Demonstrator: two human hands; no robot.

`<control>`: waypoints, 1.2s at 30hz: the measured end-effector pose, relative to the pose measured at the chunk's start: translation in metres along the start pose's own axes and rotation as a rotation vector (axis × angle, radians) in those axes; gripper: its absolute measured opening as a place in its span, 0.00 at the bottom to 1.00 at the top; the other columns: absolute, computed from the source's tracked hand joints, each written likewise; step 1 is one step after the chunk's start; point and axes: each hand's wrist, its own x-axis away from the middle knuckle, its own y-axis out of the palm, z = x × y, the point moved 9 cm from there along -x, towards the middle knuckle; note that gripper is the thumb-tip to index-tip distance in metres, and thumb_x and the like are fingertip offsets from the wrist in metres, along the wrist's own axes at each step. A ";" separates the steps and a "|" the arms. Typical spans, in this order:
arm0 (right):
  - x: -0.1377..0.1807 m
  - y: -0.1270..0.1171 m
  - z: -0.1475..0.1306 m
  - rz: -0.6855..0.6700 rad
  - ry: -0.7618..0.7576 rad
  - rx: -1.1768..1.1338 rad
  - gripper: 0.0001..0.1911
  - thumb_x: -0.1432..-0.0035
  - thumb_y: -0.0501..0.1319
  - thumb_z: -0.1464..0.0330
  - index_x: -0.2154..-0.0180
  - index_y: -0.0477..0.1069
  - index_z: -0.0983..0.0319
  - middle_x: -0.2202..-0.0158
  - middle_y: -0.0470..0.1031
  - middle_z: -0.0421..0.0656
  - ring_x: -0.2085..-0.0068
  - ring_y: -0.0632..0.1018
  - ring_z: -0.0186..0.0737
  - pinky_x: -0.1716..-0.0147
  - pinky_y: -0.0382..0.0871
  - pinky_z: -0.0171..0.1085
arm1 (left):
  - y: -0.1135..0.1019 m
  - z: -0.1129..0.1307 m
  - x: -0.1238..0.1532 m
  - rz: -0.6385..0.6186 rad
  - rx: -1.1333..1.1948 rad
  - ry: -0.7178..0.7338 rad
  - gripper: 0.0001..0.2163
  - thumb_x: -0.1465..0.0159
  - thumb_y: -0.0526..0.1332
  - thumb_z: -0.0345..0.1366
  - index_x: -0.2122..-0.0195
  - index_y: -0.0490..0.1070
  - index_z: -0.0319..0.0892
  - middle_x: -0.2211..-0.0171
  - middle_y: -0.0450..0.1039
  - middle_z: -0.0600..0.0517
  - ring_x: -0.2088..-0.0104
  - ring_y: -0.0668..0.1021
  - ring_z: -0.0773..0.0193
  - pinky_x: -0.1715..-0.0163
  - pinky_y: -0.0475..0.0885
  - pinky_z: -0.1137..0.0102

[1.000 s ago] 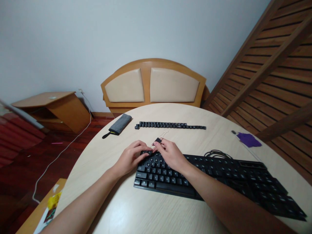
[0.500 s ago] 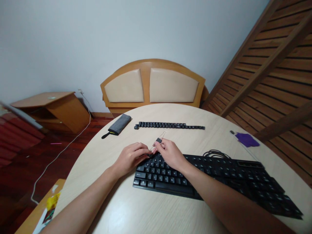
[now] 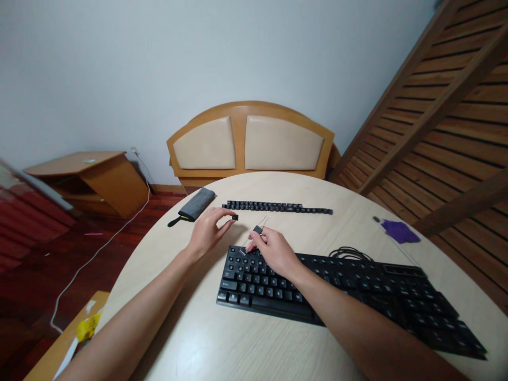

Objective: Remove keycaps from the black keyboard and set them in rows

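Between the thumb and forefinger of my left hand (image 3: pixel 208 228) is a small black keycap (image 3: pixel 235 217), held above the table to the left of the keyboard's top edge. My right hand (image 3: pixel 272 247) is closed on a wire keycap puller (image 3: pixel 257 229) with a dark handle; its thin wires stick out at both ends. The lower end is at the upper left keys of the black keyboard (image 3: pixel 278 306), where several keycaps are off. Two rows of loose keycaps (image 3: pixel 273 207) lie on the table beyond my hands.
On the round table (image 3: pixel 190 328) lie a grey pouch (image 3: pixel 198 205) at the left and a purple cloth (image 3: pixel 400 232) beside a thin brush-like tool at the right. The coiled keyboard cable (image 3: pixel 351 253) is behind the keyboard. A padded headboard (image 3: pixel 250 143) stands beyond.
My left hand has lifted away from the keyboard, up and to the left, with a keycap in its fingers. My right hand stays nearly in place with the puller.
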 end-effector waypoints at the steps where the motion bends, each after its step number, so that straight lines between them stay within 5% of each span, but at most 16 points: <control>1: 0.000 0.000 0.000 0.000 0.002 0.004 0.13 0.34 0.53 0.64 0.69 0.70 0.62 0.72 0.81 0.45 0.68 0.82 0.41 0.62 0.73 0.37 | 0.002 -0.008 -0.006 0.008 -0.040 -0.012 0.06 0.34 0.60 0.37 0.57 0.74 0.45 0.59 0.78 0.50 0.57 0.76 0.57 0.55 0.72 0.63; 7: 0.000 0.001 0.001 -0.002 0.009 0.019 0.12 0.34 0.54 0.64 0.67 0.70 0.62 0.72 0.81 0.44 0.67 0.82 0.40 0.62 0.73 0.37 | 0.024 -0.046 -0.021 0.022 -0.180 -0.058 0.07 0.35 0.61 0.35 0.57 0.76 0.46 0.54 0.75 0.48 0.54 0.74 0.55 0.54 0.72 0.63; 16: 0.000 0.002 -0.001 -0.010 0.016 0.048 0.12 0.34 0.54 0.64 0.68 0.70 0.62 0.71 0.81 0.44 0.67 0.82 0.39 0.62 0.73 0.36 | 0.040 -0.067 -0.017 -0.044 -0.250 -0.126 0.06 0.36 0.62 0.36 0.59 0.78 0.48 0.52 0.73 0.49 0.52 0.72 0.53 0.53 0.72 0.61; 36: 0.001 0.003 0.001 -0.018 -0.006 0.087 0.14 0.34 0.54 0.63 0.67 0.71 0.62 0.70 0.81 0.44 0.66 0.82 0.39 0.62 0.72 0.36 | 0.042 -0.074 -0.015 -0.044 -0.244 -0.178 0.08 0.36 0.60 0.34 0.57 0.76 0.45 0.51 0.72 0.46 0.51 0.72 0.50 0.51 0.72 0.59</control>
